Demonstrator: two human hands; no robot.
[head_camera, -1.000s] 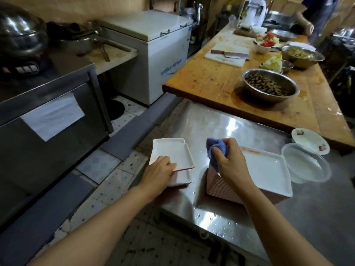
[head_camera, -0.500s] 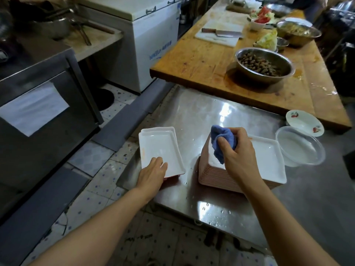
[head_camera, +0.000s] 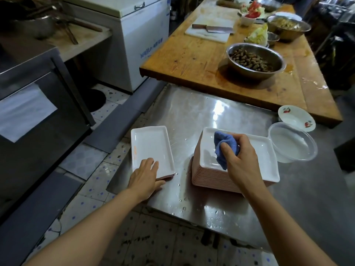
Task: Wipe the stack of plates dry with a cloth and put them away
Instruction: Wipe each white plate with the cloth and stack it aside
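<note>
A tall stack of white rectangular plates with pink undersides (head_camera: 265, 158) stands on the wet steel table (head_camera: 192, 112). My right hand (head_camera: 240, 160) grips a bunched blue cloth (head_camera: 224, 144) and holds it on the top plate of that stack. To the left, at the table's corner, lies a low pile of the same plates (head_camera: 151, 144). My left hand (head_camera: 145, 175) rests on the near end of that pile, fingers straight on top and thumb at its near edge.
A clear plastic tub (head_camera: 292, 144) and a small flowered bowl (head_camera: 296, 118) sit right of the stack. Beyond is a wooden table (head_camera: 192, 60) with a steel bowl of nuts (head_camera: 255, 60), a cleaver, other food bowls. A white freezer (head_camera: 138, 41) and dark oven stand left.
My left hand has set the plate it held flat onto the low pile. My right hand with the cloth has shifted slightly onto the top plate of the tall stack.
</note>
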